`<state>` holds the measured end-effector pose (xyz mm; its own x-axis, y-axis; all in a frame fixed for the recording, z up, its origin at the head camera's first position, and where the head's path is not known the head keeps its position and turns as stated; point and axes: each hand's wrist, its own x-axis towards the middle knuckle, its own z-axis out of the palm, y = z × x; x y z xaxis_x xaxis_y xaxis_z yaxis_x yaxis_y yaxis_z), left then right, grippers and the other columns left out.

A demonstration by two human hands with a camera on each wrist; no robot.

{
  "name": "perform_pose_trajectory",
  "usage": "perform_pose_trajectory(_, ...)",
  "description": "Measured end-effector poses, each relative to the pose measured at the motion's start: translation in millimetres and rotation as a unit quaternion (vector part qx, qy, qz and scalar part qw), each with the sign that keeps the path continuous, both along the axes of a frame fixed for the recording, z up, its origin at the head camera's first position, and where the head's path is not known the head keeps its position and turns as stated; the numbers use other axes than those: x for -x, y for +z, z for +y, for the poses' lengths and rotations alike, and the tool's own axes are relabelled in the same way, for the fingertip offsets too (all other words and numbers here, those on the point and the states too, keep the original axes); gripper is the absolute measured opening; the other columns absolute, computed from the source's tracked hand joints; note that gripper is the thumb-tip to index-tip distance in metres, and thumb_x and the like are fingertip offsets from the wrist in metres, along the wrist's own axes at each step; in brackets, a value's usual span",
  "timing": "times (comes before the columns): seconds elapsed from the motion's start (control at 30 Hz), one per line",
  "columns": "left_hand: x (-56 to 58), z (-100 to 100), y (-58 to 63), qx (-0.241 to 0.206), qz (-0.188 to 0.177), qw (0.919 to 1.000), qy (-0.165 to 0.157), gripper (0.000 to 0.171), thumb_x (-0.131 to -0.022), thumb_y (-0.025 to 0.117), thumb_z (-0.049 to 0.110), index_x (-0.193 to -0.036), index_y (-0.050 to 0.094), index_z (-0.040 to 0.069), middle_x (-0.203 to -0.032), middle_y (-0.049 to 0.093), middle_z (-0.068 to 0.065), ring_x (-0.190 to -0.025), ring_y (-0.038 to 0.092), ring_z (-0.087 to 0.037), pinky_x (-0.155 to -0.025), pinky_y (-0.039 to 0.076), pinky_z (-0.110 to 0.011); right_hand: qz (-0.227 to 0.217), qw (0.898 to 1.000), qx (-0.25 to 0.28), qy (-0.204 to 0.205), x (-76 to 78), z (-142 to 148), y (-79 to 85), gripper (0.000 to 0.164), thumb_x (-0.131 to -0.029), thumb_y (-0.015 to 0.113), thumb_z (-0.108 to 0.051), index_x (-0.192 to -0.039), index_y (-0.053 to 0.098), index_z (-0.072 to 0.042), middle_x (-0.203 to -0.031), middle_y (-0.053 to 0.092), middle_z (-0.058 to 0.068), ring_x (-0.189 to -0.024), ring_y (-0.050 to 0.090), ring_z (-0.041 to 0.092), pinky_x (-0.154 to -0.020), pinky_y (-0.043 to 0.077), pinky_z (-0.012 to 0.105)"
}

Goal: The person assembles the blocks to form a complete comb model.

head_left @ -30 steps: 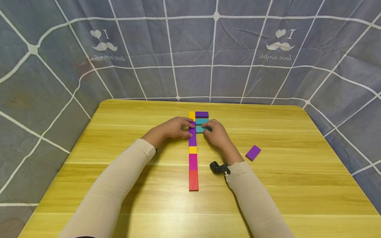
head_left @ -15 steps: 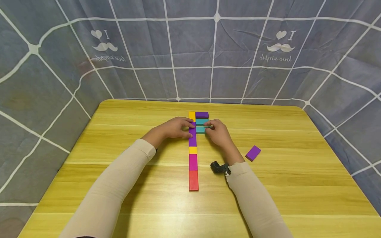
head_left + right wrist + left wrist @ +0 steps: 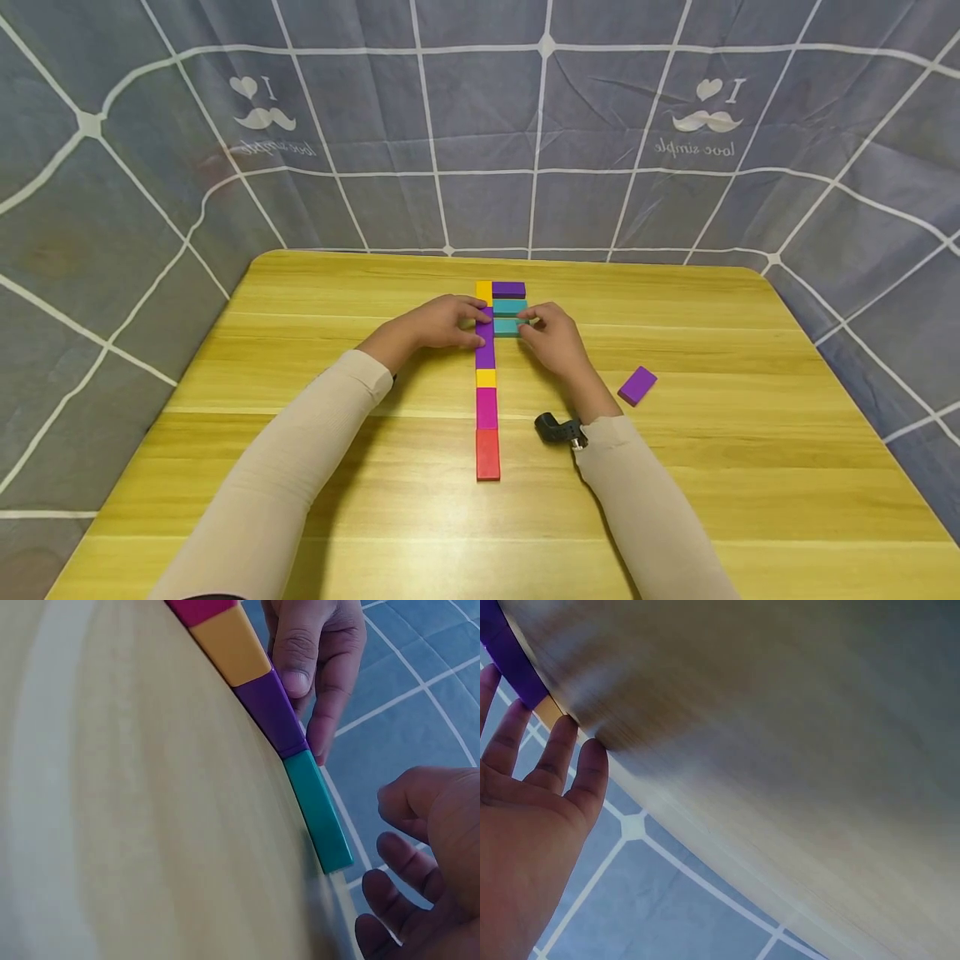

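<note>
A column of coloured blocks lies on the table in the head view: yellow (image 3: pixel 483 292) at the far end, purple (image 3: pixel 485 357), a second yellow, magenta (image 3: pixel 487 408) and red (image 3: pixel 487 454) nearest. To its right, a dark purple block (image 3: pixel 508 290) and two teal blocks (image 3: pixel 510 307) stick out sideways. My left hand (image 3: pixel 444 321) rests on the column's purple part with relaxed, spread fingers. Just off the right end of the nearer teal block (image 3: pixel 318 814), my right hand (image 3: pixel 555 335) has loosely bent fingers and holds nothing, as the right wrist view shows.
A loose purple block (image 3: pixel 637 386) lies tilted on the wooden table (image 3: pixel 420 517), right of my right forearm. A black wrist camera (image 3: pixel 555 429) sits at my right cuff. Behind the table hangs a grey cloth (image 3: pixel 480 142) with white lines.
My right hand has drawn back slightly to the right, its fingers coming off the teal blocks. My left hand and the blocks stay in place.
</note>
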<state>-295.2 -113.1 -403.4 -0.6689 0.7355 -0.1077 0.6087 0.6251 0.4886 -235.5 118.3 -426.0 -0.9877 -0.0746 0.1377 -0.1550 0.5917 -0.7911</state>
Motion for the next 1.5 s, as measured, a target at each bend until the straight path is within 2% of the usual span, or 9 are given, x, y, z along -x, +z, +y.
perform_pose_trajectory(0.27, 0.7, -3, -2.0, -0.007, -0.001, 1.0000, -0.001, 0.051, -0.092, 0.071, 0.030, -0.135, 0.062, 0.004, -0.152, 0.043, -0.016, -0.142, 0.035, -0.034, -0.118, 0.024, -0.043, 0.006, 1.000, -0.006, 0.019, -6.3, 7, 0.0, 0.024, -0.094, 0.064, -0.016, -0.112, 0.072, -0.002, -0.114, 0.060, 0.012, -0.100, 0.057, 0.029, -0.090, 0.049, 0.044)
perform_pose_trajectory(0.47, 1.4, -4, -2.9, -0.007, -0.002, 1.0000, 0.004, 0.051, -0.092, 0.072, 0.029, -0.135, 0.062, 0.004, -0.151, 0.044, -0.016, -0.141, 0.036, -0.034, -0.118, 0.024, -0.042, 0.000, 0.999, -0.003, 0.040, -14.2, 13, 13.2, 0.025, -0.096, 0.064, -0.015, -0.116, 0.070, -0.001, -0.121, 0.060, 0.011, -0.109, 0.055, 0.031, -0.091, 0.049, 0.046)
perform_pose_trajectory(0.6, 1.1, -3, -1.7, -0.010, -0.002, 0.9999, 0.000, 0.051, -0.091, 0.072, 0.029, -0.135, 0.062, 0.004, -0.151, 0.044, -0.016, -0.141, 0.036, -0.035, -0.118, 0.024, -0.042, 0.004, 0.998, -0.024, 0.056, -18.6, 22, 20.8, 0.025, -0.096, 0.065, -0.016, -0.116, 0.070, -0.003, -0.125, 0.059, 0.010, -0.113, 0.056, 0.032, -0.093, 0.049, 0.048)
perform_pose_trajectory(0.8, 2.5, -1, -1.5, -0.004, 0.007, 0.9999, -0.007, 0.052, -0.092, 0.071, 0.031, -0.136, 0.061, 0.005, -0.152, 0.043, -0.016, -0.142, 0.035, -0.035, -0.119, 0.023, -0.043, -0.005, 0.996, -0.054, 0.071, -28.4, 48, 31.4, 0.029, -0.097, 0.065, -0.019, -0.120, 0.068, -0.002, -0.130, 0.057, 0.011, -0.118, 0.054, 0.035, -0.094, 0.048, 0.052)
perform_pose_trajectory(1.0, 2.8, -2, 0.1, -0.004, -0.010, 0.9999, 0.008, 0.052, -0.092, 0.071, 0.032, -0.137, 0.061, 0.006, -0.153, 0.042, -0.013, -0.143, 0.033, -0.033, -0.119, 0.023, -0.042, 0.009, 0.995, -0.086, 0.058, -41.0, 76, 39.1, 0.030, -0.098, 0.064, -0.019, -0.121, 0.067, -0.001, -0.131, 0.056, 0.013, -0.118, 0.052, 0.035, -0.093, 0.047, 0.054)
perform_pose_trajectory(1.23, 2.0, -3, -0.1, -0.011, -0.016, 0.9998, 0.007, 0.052, -0.092, 0.071, 0.031, -0.137, 0.061, 0.007, -0.153, 0.042, -0.012, -0.143, 0.033, -0.033, -0.119, 0.023, -0.042, 0.005, 0.992, -0.113, 0.054, -59.3, 107, 41.7, 0.031, -0.098, 0.064, -0.021, -0.122, 0.066, -0.001, -0.130, 0.057, 0.015, -0.118, 0.052, 0.036, -0.096, 0.044, 0.058)
perform_pose_trajectory(1.5, 1.1, -1, -0.6, -0.012, -0.021, 0.9997, 0.006, 0.052, -0.092, 0.072, 0.031, -0.137, 0.061, 0.008, -0.153, 0.042, -0.011, -0.144, 0.032, -0.031, -0.119, 0.022, -0.041, 0.006, 0.988, -0.137, 0.073, -80.3, 140, 42.4, 0.025, -0.096, 0.066, -0.016, -0.116, 0.067, -0.001, -0.126, 0.060, 0.017, -0.121, 0.052, 0.040, -0.098, 0.042, 0.061)
